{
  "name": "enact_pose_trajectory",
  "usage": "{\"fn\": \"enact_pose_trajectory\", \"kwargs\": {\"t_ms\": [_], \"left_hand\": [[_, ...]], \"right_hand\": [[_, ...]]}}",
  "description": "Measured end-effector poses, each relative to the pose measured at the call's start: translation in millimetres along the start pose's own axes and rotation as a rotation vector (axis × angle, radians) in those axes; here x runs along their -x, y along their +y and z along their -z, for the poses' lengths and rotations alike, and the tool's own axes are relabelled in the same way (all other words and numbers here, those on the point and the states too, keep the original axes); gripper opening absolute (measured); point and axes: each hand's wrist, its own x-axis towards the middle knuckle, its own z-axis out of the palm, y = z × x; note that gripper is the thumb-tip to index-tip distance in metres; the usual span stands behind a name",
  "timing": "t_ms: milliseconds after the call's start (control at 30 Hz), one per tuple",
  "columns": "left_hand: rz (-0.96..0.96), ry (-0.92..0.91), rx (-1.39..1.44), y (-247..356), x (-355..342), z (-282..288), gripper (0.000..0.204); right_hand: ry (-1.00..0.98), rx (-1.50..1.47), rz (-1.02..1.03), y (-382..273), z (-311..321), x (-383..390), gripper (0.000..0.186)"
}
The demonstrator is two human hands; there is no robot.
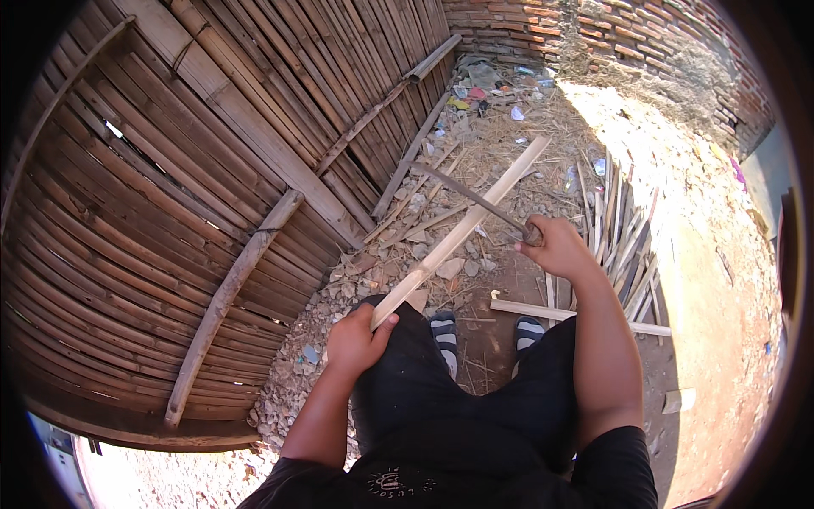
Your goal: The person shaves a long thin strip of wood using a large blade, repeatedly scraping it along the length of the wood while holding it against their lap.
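Observation:
My left hand (356,341) is closed round the near end of a long, pale bamboo strip (449,242), just above my left knee. The strip slants away from me, up and to the right over the ground. In my right hand (555,246) is the handle of a machete (475,198) with a long, dark, narrow blade. The blade points away to the left and crosses the strip around its middle. Whether its edge touches the strip or hovers over it, I cannot tell.
At my left stands a bamboo slat wall (195,195) with wooden cross poles. A pile of split strips (623,229) lies at the right, with another pale strip (585,316) before my feet. Rubble (292,365) and litter cover the ground towards a brick wall (644,42).

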Motion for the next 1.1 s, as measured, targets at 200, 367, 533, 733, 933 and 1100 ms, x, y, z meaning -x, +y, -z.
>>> {"fn": "enact_pose_trajectory", "kwargs": {"t_ms": [200,367,533,733,933,1100], "left_hand": [[-0.031,-0.028,0.031,0.1,-3.8,0.1,0.049],[-0.029,-0.014,0.044,-0.9,-2.8,1.1,0.048],[-0.026,-0.003,0.020,-2.4,0.8,0.6,0.049],[-0.046,-0.005,0.010,3.0,-3.3,1.4,0.049],[-0.036,-0.001,0.007,-1.0,-0.3,-2.7,0.050],[-0.008,0.025,0.022,1.2,2.2,-3.8,0.051]], "right_hand": [[0.139,0.001,-0.005,14.5,-5.6,5.3,0.040],[-0.147,0.202,0.194,-36.3,-28.5,16.2,0.036],[-0.075,0.081,0.187,-15.0,-23.6,4.5,0.037],[0.151,-0.024,0.031,25.5,-11.3,-3.4,0.039],[-0.136,0.189,0.192,-28.4,-33.0,14.2,0.036],[-0.032,0.083,0.165,-8.5,-20.2,2.3,0.035]]}}
